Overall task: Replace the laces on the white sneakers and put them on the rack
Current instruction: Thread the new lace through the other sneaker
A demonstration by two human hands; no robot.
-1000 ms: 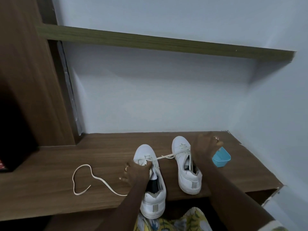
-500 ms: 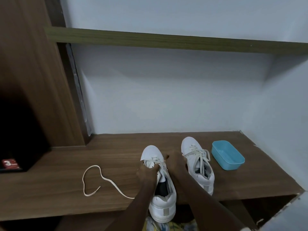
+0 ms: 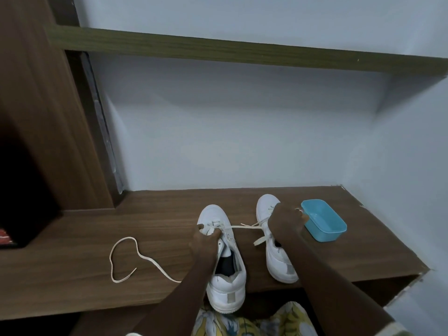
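Observation:
Two white sneakers stand side by side on the wooden shelf (image 3: 157,214), toes toward the wall. My left hand (image 3: 206,241) grips the left sneaker (image 3: 228,284) at its lace area near the toe. My right hand (image 3: 286,224) is closed on a cream lace (image 3: 242,226) that runs taut from the left sneaker's eyelets, and it hovers over the right sneaker (image 3: 278,260), hiding its front half. A lace end hangs loose beside that shoe. Another cream lace (image 3: 126,258) lies in a loose loop on the shelf to the left, passing under my left forearm.
A light blue plastic tub (image 3: 324,224) sits right of the sneakers near the side wall. A higher shelf board (image 3: 242,52) runs overhead. A dark wooden panel (image 3: 48,117) borders the left. The left sneaker's heel overhangs the shelf's front edge.
My right hand has moved right, away from the left sneaker, drawing the lace out taut across to above the right sneaker. The left hand stays on the left sneaker.

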